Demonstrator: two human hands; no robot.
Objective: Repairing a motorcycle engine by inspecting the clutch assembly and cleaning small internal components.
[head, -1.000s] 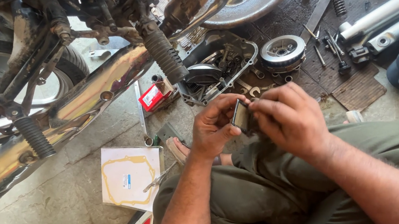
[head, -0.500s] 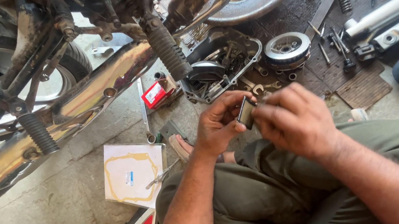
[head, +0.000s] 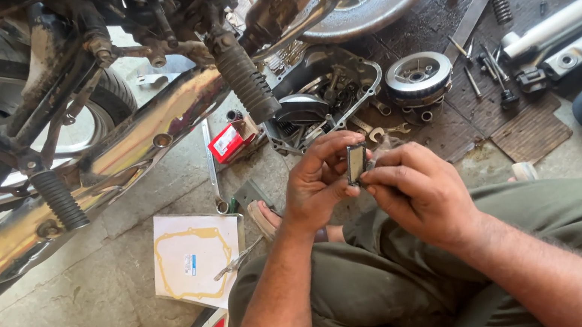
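1. The left hand (head: 318, 182) is closed around a small dark rectangular part (head: 355, 163), thumb on one face and fingers behind, so the part stands upright and steady at chest level above the person's folded knees.
2. The right hand (head: 419, 193) pinches the same part from the other side with its fingertips on the upper edge; holding it from both sides lets the fingers work on it closely under the eyes.
3. Just beyond both hands, on the floor, lies an opened engine cover (head: 326, 100) with loose pieces inside, close enough to reach without shifting.
4. Further beyond the right hand sits a round clutch assembly (head: 417, 79) on a dark mat (head: 530, 133), with bolts and tools around it.
5. Below and left of the left hand, a packaged gasket (head: 191, 256) lies flat on the floor, kept off the greasy mat.
6. Left of the left hand, a small red box (head: 228, 142) rests beside the chrome exhaust pipe (head: 117, 162) of the motorcycle.
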